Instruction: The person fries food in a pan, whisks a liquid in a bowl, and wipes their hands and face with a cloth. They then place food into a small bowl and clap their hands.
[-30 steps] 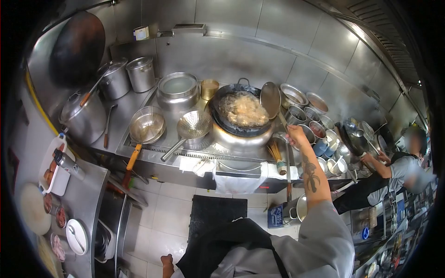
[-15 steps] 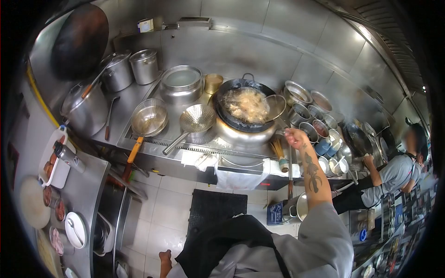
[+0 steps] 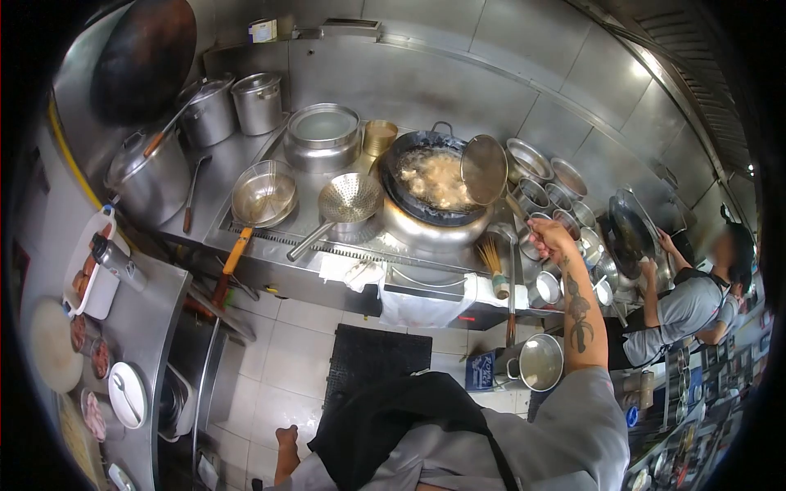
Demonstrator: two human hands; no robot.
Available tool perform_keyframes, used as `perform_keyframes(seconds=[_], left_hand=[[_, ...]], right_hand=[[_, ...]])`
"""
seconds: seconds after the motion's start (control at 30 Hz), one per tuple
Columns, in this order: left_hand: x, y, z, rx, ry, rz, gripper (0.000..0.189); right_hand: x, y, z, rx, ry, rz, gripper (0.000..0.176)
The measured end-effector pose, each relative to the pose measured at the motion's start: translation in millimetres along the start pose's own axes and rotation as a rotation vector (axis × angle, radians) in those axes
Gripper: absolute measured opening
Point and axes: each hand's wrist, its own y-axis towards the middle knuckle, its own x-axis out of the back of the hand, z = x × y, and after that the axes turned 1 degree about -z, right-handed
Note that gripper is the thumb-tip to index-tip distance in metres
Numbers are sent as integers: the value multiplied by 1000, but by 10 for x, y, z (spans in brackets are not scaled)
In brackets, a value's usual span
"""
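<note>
My right hand [image 3: 550, 237] is closed around the handle of a round mesh skimmer [image 3: 483, 170]. The skimmer's head is tilted up at the right rim of a black wok [image 3: 401, 204]. Pale battered-looking pieces [image 3: 438, 178] bubble in oil inside the wok; their kind cannot be made out. Low at my side hangs my left hand [image 3: 286, 438], away from the counter, its fingers mostly hidden from above. Left of the wok rest a perforated ladle [image 3: 350, 196] and a wire strainer [image 3: 264, 195] with an orange handle. A bamboo brush [image 3: 491, 260] stands below my right forearm.
Lidded steel pots [image 3: 258, 105] stand at the back left. Several seasoning containers [image 3: 565, 221] crowd the right of the wok. A co-worker [image 3: 696, 303] handles another wok [image 3: 629, 233] farther right. A side table [image 3: 155, 319] is at left; a steel pot [image 3: 540, 362] sits low behind my arm.
My right hand has drawn the skimmer up and rightward, turning its head from over the oil to stand tilted at the wok's rim. The co-worker's wok has been tipped up.
</note>
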Motion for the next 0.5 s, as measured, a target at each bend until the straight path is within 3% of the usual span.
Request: perform_keyframes(seconds=[0.17, 0.5], left_hand=[[2, -19, -10, 46, 3, 48, 18], [73, -156, 33, 28, 106, 38, 30]], right_hand=[[-73, -247, 156, 52, -36, -38, 27], [-257, -284, 153, 116, -91, 63, 30]])
